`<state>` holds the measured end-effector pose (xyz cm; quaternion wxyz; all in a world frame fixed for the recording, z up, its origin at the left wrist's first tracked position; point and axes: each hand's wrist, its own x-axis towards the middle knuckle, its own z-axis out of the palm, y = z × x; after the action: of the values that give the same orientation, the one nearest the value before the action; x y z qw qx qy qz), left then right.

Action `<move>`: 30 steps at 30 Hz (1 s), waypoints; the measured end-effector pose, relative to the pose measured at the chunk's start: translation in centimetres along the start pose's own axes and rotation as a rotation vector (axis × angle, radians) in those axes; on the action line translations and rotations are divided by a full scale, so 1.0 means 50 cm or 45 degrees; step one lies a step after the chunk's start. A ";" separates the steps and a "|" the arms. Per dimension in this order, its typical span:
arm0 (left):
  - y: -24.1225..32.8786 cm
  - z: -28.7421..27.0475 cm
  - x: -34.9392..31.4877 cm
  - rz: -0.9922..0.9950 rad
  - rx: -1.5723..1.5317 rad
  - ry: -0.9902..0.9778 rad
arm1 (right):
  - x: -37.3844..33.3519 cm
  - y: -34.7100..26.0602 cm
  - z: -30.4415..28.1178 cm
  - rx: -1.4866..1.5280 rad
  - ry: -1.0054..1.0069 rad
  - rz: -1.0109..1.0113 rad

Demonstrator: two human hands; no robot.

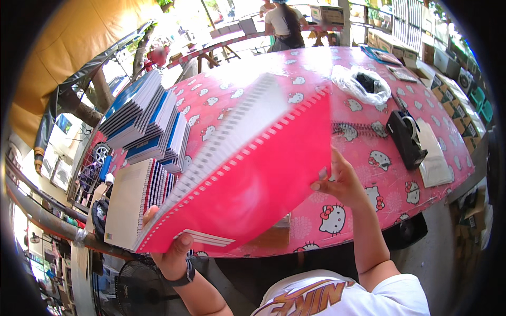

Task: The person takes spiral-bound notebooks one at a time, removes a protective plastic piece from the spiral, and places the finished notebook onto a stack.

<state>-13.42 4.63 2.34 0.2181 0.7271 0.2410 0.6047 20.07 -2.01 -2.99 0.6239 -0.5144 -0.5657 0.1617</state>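
I judge I'm mid-handling a pink plastic-covered spiral notebook (253,174) above the table: left hand (171,253) clamps its seven-o'clock corner, right hand (340,181) pinches its three-o'clock edge; next calls for steady alignment.

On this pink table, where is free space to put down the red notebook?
Free: the far middle of the table, between the notebook stacks and the plastic bag. Crowded: the left edge with stacks, and the right side around the tape dispenser.

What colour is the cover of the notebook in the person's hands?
The cover is bright pink, with white stripes near the left hand; the head view shows it.
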 end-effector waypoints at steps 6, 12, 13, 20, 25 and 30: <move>-0.005 0.026 0.073 -0.003 -0.587 -0.434 | -0.071 0.049 0.000 0.290 -0.247 0.091; -0.056 0.023 0.091 -0.251 -0.434 -0.233 | -0.095 0.030 0.037 0.121 -0.224 -0.071; -0.064 0.029 0.098 -0.254 -0.440 -0.237 | -0.096 0.029 0.036 0.116 -0.220 -0.065; -0.067 0.055 0.116 -0.293 -0.523 -0.208 | -0.098 0.016 0.036 -0.037 -0.124 -0.104; -0.105 0.063 0.101 -0.375 -0.459 -0.262 | -0.109 0.054 0.011 -0.063 -0.273 -0.049; -0.154 0.007 0.047 -0.541 -0.439 -0.217 | -0.049 0.098 -0.054 -0.187 -1.080 0.109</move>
<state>-13.38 12.14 -0.59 0.4798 0.6606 0.2625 0.5143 23.52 -3.11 -7.91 0.2907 -0.4684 -0.7602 0.3437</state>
